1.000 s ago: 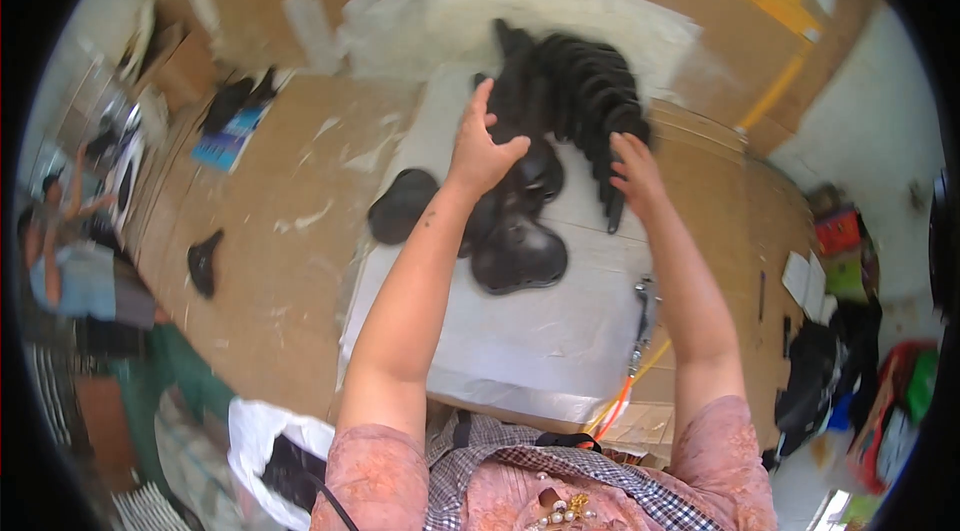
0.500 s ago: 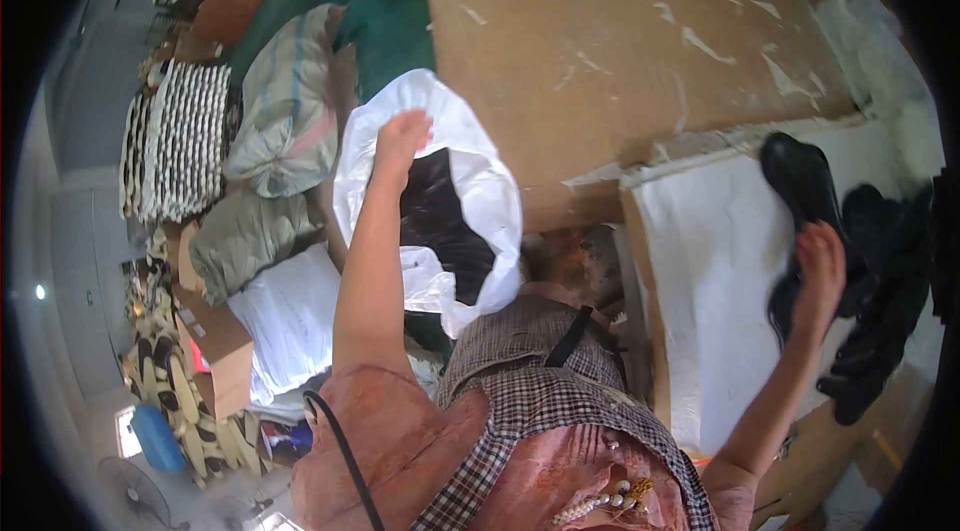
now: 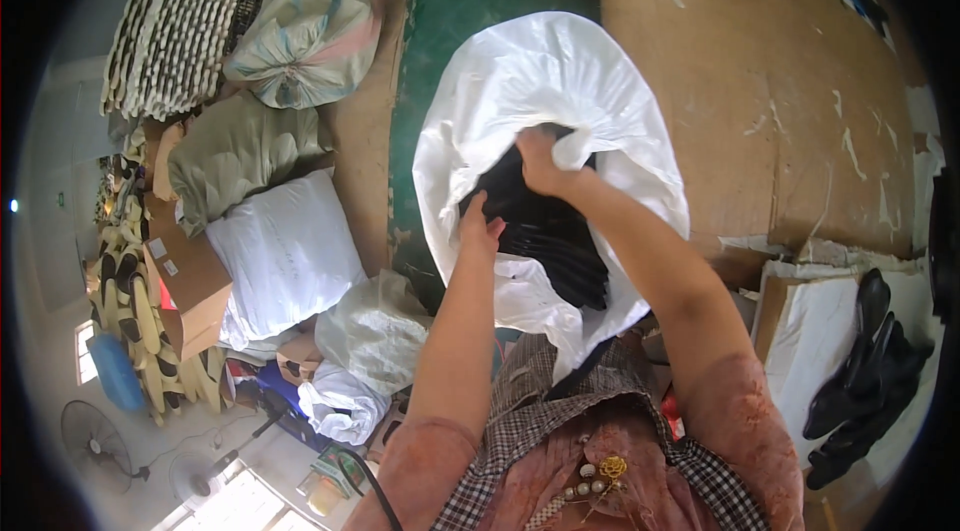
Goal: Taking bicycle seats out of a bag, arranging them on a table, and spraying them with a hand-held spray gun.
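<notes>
Nearest the camera, at the bottom of the frame, both forearms rise out of pink sleeves toward the middle of the picture. The left hand (image 3: 480,226) sits at the near lip of a large white plastic bag (image 3: 600,91). Its fingers look curled onto the rim, likely to keep the mouth spread, though the grip itself is partly hidden and I cannot tell for sure that it is closed. The right hand (image 3: 545,159) reaches deeper into the opening, fingers closed on the top of a stack of black flat pieces (image 3: 545,231) that lie inside the bag, in the centre of the frame.

At the lower right, on a white-topped desk (image 3: 810,341), a row of black sole-shaped pieces (image 3: 865,371) lies overlapped, close at hand beside the person.

Left of the arms, stuffed sacks (image 3: 290,251) and a cardboard box (image 3: 190,281) are piled on the floor. Farther off, across the top right, flattened brown cardboard (image 3: 760,81) covers the floor behind the bag.
</notes>
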A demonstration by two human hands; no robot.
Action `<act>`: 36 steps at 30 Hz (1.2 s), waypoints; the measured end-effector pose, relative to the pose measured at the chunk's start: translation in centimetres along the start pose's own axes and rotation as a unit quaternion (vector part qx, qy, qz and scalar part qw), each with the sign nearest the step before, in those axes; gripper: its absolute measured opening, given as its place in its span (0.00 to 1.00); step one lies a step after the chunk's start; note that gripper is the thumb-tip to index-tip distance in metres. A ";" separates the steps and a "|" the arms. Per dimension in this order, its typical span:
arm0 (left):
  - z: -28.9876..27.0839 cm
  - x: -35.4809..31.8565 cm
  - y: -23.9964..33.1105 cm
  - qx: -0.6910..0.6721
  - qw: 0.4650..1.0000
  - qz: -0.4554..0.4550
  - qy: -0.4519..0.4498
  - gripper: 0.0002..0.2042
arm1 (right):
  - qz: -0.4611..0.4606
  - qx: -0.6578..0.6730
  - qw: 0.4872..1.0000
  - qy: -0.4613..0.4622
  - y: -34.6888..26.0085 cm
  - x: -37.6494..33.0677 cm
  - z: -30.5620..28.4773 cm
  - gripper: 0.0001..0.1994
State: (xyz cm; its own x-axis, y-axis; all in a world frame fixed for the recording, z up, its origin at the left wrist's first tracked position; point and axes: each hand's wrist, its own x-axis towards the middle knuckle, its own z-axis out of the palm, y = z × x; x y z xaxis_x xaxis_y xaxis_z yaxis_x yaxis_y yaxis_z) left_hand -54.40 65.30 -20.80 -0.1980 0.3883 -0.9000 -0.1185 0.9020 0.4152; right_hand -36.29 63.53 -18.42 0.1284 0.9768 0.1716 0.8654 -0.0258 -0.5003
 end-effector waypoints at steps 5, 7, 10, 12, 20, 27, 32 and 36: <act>-0.7 0.1 5.0 -0.080 0.996 -0.008 -0.028 0.34 | -0.008 0.029 0.974 -0.226 -1.1 10.7 -1.6 0.19; 0.3 -0.4 6.7 -0.052 0.993 -0.063 -0.091 0.35 | -0.081 0.062 0.975 -0.196 -0.8 12.0 -0.2 0.21; -3.0 0.0 7.9 -0.062 0.991 -0.068 -0.098 0.35 | -0.024 0.052 0.943 -0.326 -7.2 13.8 -2.6 0.24; -0.9 -1.1 7.5 -0.075 0.987 -0.081 -0.120 0.31 | -0.011 0.050 0.928 -0.369 -4.7 14.2 0.9 0.23; 0.5 0.8 7.4 -0.124 0.975 -0.170 -0.074 0.28 | -0.088 0.019 0.949 -0.303 -0.2 11.7 10.8 0.25; -1.1 1.1 5.2 -0.103 0.987 -0.087 -0.085 0.24 | 0.035 -0.062 0.980 -0.183 -5.6 7.6 5.2 0.23; -2.2 -1.1 1.9 -0.081 0.993 0.007 -0.091 0.18 | -0.017 -0.180 0.974 -0.139 -7.4 2.5 -0.7 0.19; -3.4 -5.9 -1.1 -0.170 0.973 0.017 -0.155 0.12 | -0.060 -0.147 0.987 0.014 -10.3 -1.5 -4.2 0.17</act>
State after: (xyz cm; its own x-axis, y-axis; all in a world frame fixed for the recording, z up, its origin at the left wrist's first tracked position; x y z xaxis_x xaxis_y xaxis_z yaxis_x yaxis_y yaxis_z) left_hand -56.37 61.35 -15.53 0.0898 0.5036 -0.8593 -0.4421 0.7933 0.4187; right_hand -43.37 61.47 -9.96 0.0267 0.9707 0.2389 0.9780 0.0241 -0.2073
